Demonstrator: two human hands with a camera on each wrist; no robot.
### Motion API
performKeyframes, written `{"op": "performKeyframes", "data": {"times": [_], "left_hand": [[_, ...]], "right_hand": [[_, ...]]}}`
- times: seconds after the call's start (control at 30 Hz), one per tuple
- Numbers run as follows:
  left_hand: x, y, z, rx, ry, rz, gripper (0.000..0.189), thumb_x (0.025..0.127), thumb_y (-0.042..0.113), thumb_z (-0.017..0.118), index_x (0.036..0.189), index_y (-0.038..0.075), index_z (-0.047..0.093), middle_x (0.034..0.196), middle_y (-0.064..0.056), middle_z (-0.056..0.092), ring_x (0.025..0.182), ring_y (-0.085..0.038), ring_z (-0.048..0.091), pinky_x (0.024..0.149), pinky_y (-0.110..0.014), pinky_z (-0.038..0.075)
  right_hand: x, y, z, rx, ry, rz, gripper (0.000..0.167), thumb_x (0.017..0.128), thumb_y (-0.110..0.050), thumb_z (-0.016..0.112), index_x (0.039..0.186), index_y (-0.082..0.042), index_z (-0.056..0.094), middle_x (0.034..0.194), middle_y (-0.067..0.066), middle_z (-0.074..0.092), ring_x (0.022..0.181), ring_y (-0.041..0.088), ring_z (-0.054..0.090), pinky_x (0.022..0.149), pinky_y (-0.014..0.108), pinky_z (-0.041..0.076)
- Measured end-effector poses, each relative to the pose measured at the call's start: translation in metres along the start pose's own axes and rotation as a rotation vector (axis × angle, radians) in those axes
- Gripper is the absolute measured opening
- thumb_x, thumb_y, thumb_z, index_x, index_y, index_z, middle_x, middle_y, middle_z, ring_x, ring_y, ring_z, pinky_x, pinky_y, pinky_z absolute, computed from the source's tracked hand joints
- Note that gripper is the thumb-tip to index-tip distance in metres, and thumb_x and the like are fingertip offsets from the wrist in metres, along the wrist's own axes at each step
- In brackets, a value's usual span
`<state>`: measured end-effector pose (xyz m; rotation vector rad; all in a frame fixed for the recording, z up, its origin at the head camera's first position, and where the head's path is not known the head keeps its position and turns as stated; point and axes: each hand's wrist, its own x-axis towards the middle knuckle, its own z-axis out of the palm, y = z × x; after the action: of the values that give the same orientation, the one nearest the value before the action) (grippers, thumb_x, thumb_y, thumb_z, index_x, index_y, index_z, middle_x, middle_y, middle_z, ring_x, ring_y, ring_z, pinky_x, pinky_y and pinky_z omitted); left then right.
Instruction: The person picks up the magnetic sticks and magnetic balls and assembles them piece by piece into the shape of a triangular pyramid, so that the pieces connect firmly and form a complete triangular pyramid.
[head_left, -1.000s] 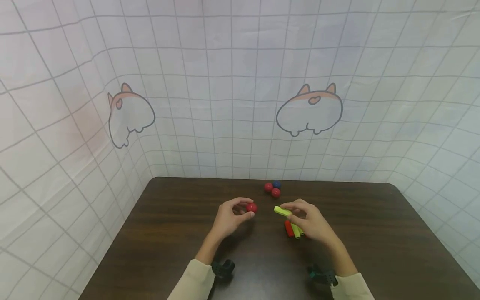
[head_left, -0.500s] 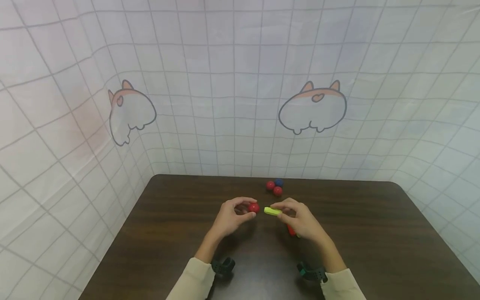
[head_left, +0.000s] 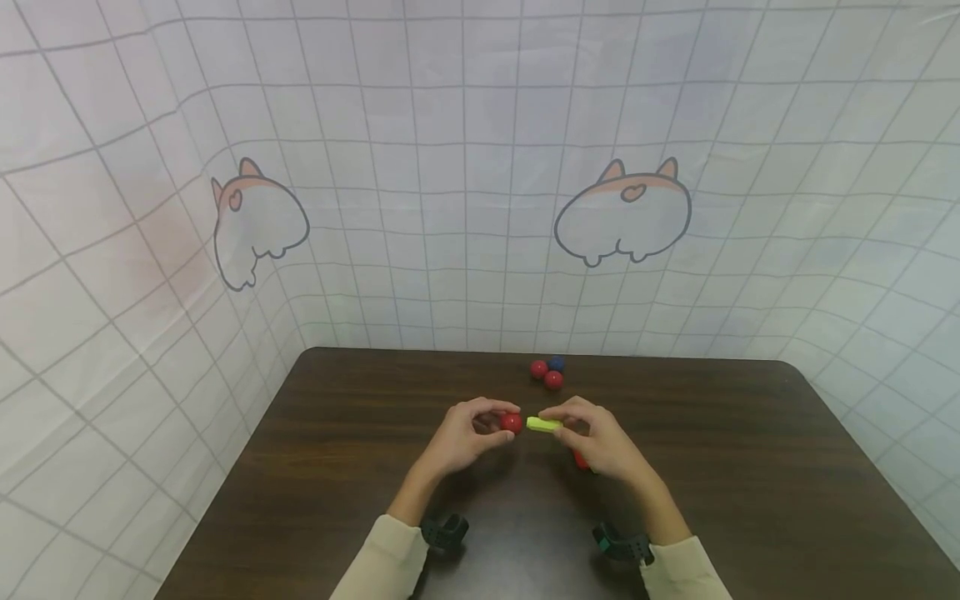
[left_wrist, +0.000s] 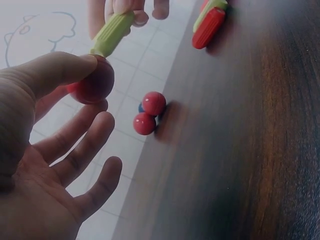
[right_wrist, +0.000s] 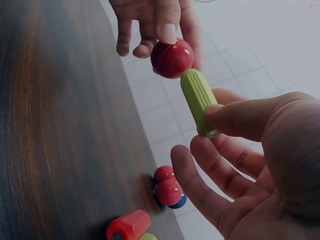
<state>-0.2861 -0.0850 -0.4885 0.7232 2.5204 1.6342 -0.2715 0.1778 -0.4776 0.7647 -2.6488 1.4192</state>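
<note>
Between thumb and fingers, my left hand (head_left: 459,435) pinches a glossy red ball (head_left: 511,422). My right hand (head_left: 602,440) pinches a yellow-green ribbed rod (head_left: 543,424), its free end pointing at the ball. In the right wrist view, that rod (right_wrist: 196,95) has its tip right at the red ball (right_wrist: 171,59); the head view shows a thin gap, so contact is hard to tell. Both pieces are held above the table. Under the right hand lies a red rod (head_left: 581,460), partly hidden by it.
Farther back on the dark wooden table (head_left: 352,417), two red balls (head_left: 553,380) and a blue ball (head_left: 556,363) sit clustered. The left wrist view shows a red rod (left_wrist: 209,29) beside a yellow-green one (left_wrist: 204,19). A white grid-patterned cloth (head_left: 420,208) surrounds the table.
My right hand has moved left with the yellow-green rod, bringing its end close to the red ball. My left hand has shifted slightly right, still holding the ball.
</note>
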Motion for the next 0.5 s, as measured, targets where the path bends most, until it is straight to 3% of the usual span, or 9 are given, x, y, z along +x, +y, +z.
{"op": "performKeyframes", "data": {"times": [0.27, 0.5], "left_hand": [[-0.0004, 0.0006, -0.0023, 0.026, -0.037, -0.002, 0.033, 0.091, 0.019, 0.079, 0.123, 0.019, 0.073, 0.105, -0.001, 0.072, 0.090, -0.015, 0.066, 0.081, -0.029, 0.054], [-0.0001, 0.0004, -0.0038, 0.026, -0.052, -0.011, 0.034, 0.090, 0.016, 0.079, 0.123, 0.013, 0.071, 0.100, -0.001, 0.072, 0.085, -0.013, 0.065, 0.073, -0.026, 0.053]], "right_hand": [[0.0014, -0.0013, 0.0032, -0.021, -0.010, 0.011, 0.025, 0.096, -0.008, 0.069, 0.119, -0.017, 0.075, 0.112, 0.003, 0.070, 0.101, 0.021, 0.064, 0.079, 0.031, 0.052], [0.0009, -0.0022, 0.0086, 0.009, -0.010, 0.021, 0.024, 0.096, -0.008, 0.069, 0.119, -0.015, 0.075, 0.110, 0.004, 0.070, 0.098, 0.020, 0.062, 0.072, 0.028, 0.051]]}}
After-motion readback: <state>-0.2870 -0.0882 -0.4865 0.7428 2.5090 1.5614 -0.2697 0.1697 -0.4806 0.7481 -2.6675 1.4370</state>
